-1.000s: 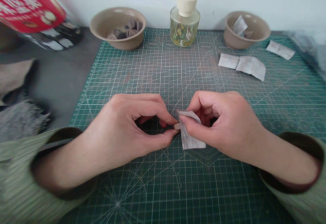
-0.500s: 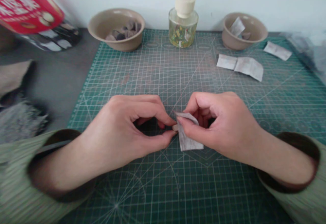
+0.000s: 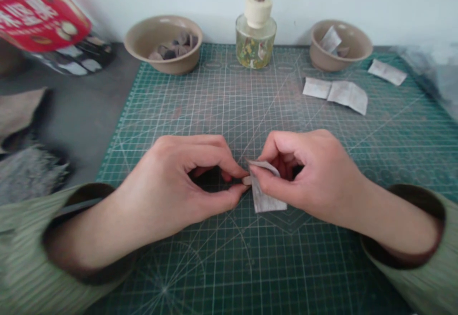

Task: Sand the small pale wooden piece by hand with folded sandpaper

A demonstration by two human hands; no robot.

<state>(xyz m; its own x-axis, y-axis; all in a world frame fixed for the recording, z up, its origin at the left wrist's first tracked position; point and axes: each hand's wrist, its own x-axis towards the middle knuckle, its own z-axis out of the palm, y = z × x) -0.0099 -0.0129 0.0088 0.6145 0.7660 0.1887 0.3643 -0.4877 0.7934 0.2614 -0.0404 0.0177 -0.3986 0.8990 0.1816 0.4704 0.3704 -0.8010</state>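
Left hand point(image 3: 175, 176) and right hand point(image 3: 318, 172) close together, thumbs point(image 3: 222, 198) opposite forefingers point(image 3: 214, 156), forearms point(image 3: 98, 219) angled inward

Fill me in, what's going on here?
A person is working bare-handed over a green cutting mat. The left hand pinches a small pale piece between thumb and finger; the right hand holds a folded grey sheet right beside it. Whether the two touch isn't clear. Farther back, the left bowl holds small dark lumps, and more grey strips lie in front of the right bowl.
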